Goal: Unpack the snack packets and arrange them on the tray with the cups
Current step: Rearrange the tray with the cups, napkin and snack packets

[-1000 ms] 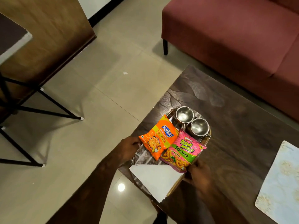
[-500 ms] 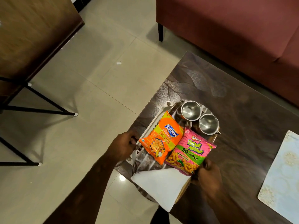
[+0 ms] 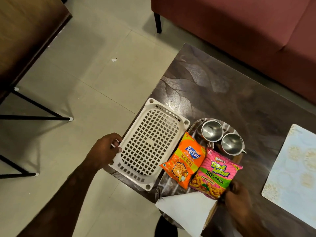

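Observation:
An oval metal tray lies on the dark table. Two empty steel cups stand at its far end. In front of them lie an orange Kurkure packet and, overlapping it, a pink Bingo packet. A folded white napkin covers the near end. My right hand grips the tray's near right rim, by the pink packet's corner. My left hand holds the left edge of an empty white perforated plastic basket, which sits beside the tray at the table's left edge.
A pale patterned placemat lies on the table to the right. A maroon sofa runs along the far side. On the tiled floor to the left stands a wooden table with black metal legs.
The white basket, under the tray before, now lies out to the tray's left in my left hand. My right hand has stayed on the tray's rim. The view has shifted.

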Demonstrator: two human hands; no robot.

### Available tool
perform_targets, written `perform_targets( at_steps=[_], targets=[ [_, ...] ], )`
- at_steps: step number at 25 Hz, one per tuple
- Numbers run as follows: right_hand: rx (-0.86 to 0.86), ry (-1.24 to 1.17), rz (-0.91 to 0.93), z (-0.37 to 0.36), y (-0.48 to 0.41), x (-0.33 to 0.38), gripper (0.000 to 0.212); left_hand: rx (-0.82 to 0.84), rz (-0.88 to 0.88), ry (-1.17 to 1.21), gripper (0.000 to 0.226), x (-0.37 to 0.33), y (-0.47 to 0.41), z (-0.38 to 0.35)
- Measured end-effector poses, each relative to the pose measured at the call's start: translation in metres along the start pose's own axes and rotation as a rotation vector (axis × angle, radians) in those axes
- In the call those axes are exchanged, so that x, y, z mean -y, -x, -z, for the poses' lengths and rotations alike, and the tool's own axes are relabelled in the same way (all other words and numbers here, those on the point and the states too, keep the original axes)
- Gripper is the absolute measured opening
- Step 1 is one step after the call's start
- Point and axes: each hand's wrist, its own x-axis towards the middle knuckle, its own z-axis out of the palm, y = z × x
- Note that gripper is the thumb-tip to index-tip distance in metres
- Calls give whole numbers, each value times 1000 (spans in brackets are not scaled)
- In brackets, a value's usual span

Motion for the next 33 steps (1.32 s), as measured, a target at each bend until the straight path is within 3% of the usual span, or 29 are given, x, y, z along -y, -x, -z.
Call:
perform_targets(
  at_steps=[11, 14, 16, 20, 25, 29, 33],
  targets=[
    [-55, 38, 27, 6, -25, -14, 47, -56, 14, -182, 24, -8, 8, -4],
    [-66, 71, 23, 5, -24, -11, 42, -268, -69, -385, 44, -20, 21, -13],
    [-101, 126, 35, 7, -22, -9, 36, -381, -191, -359, 42, -38, 33, -24],
    [-135, 186, 36, 13, -21, -10, 22, -207, -330, -185, 23, -77, 63, -65],
    [-115, 152, 58, 19, -19, -11, 17, 18, -402, -132, 19, -88, 102, -127],
    [-189, 119, 204, 33, -11, -8, 27, -91, -408, -285, 32, -109, 115, -161],
    [-36, 20, 224, 38, -8, -4, 29, -216, -314, -466, 37, -132, 109, -177]
  ],
)
